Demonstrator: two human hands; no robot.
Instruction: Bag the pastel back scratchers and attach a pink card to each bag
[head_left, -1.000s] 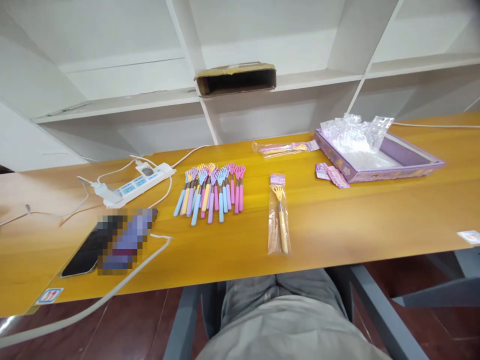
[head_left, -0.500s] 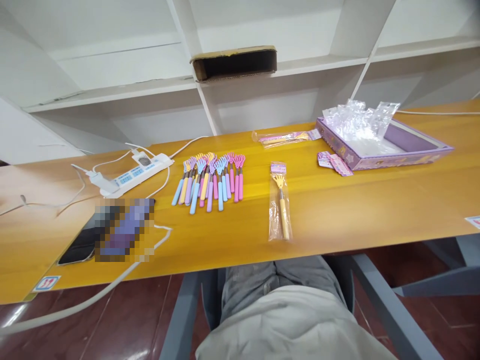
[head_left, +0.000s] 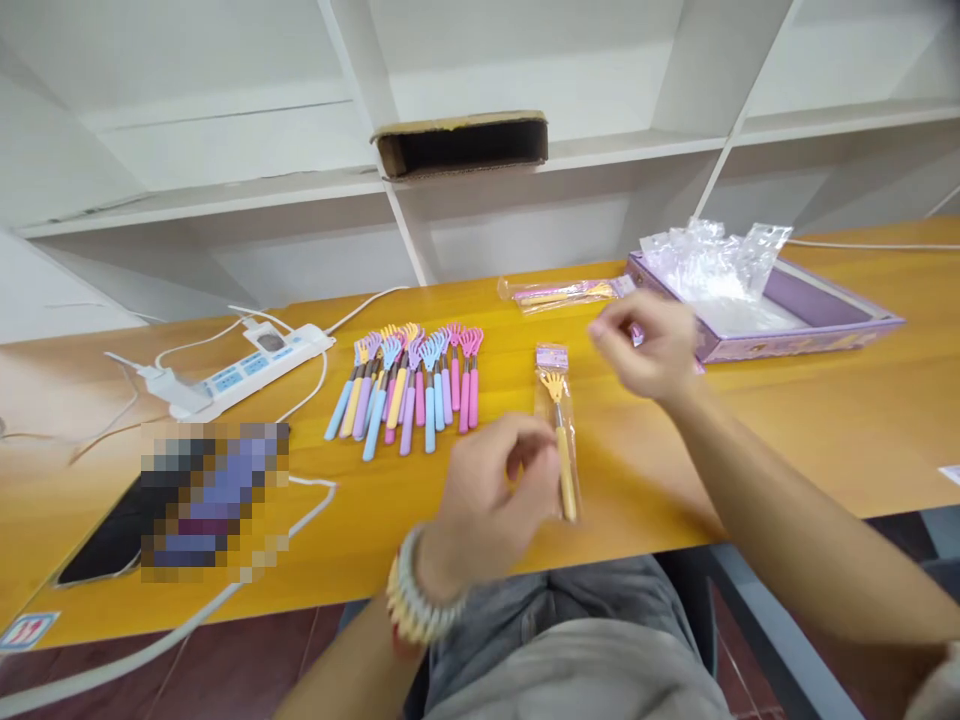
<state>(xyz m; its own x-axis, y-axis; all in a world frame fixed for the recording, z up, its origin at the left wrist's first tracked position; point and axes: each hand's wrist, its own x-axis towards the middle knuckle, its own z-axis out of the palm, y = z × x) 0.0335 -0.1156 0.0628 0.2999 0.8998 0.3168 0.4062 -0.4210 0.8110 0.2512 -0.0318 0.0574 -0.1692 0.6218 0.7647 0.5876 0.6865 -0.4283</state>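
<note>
A yellow hand-shaped back scratcher (head_left: 564, 455) lies on the table in a clear bag with a purple header. My left hand (head_left: 499, 495), a beaded bracelet at its wrist, hovers over the bag's left edge. Its fingers curl toward the thumb, with nothing visible between them. Above and right of that bag is my right hand (head_left: 649, 345), slightly blurred, fingers curled and thumb close to the index finger, seemingly around nothing. Left of my hands, several loose back scratchers (head_left: 409, 390) in pink, blue, purple and yellow lie in a pile.
A second bagged scratcher (head_left: 559, 295) rests near the back of the table. The purple box (head_left: 802, 345) at right holds clear bags (head_left: 705, 265). At left are a power strip (head_left: 255, 370), cables and a black phone (head_left: 105, 540). A cardboard box (head_left: 461, 125) sits on the shelf.
Both of my hands have come into view over the table. My right hand now covers most of the small purple-pink cards beside the box. The view has shifted slightly.
</note>
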